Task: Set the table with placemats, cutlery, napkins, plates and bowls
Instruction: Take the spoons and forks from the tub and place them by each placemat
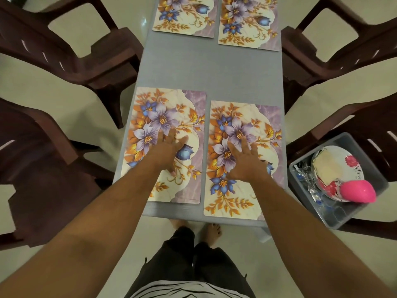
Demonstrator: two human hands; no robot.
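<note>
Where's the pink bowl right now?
In the head view the pink bowl sits in the grey bin on the chair at the table's right, leaning against the floral plates there.

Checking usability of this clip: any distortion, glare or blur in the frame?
Head view: strong wide-angle bowing at the edges, chairs curve outward; lighting soft and even, faint sheen on the floor; placemats sharp, both hands slightly soft.

we note four floral placemats flat on the grey table: near-left placemat, near-right placemat, far-left placemat, far-right placemat. plates with a pink bowl sit in a grey bin.
</note>
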